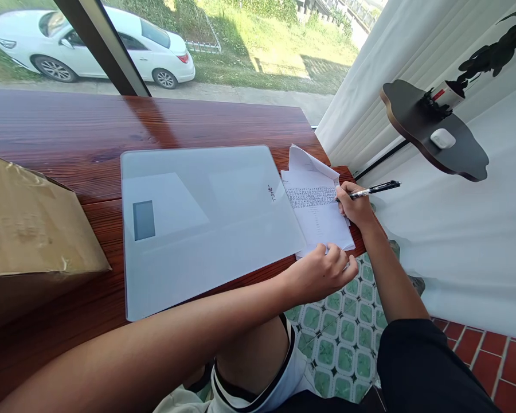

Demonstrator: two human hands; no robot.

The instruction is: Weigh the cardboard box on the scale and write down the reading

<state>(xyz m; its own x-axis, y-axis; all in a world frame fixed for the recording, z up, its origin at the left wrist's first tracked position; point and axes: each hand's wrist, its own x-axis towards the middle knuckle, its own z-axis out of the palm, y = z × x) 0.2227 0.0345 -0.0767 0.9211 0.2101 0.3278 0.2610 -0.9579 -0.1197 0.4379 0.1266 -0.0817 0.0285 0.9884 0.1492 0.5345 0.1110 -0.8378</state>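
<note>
My right hand grips a black pen, its tip on a sheet of paper. Dense rows of handwriting cover the middle of the sheet, and its top page curls up at the far end. Across the paper's near edge lies my left hand, fingers curled in; what they hold, if anything, is hidden. To the left, a large pale-grey glossy panel with a darker square lies flat on the desk, overlapping the paper's left side.
A cardboard box stands at the left on the reddish wooden desk. At the right, a small dark side table bears a white case and a plant pot, beside white curtains. A white car is outside the window.
</note>
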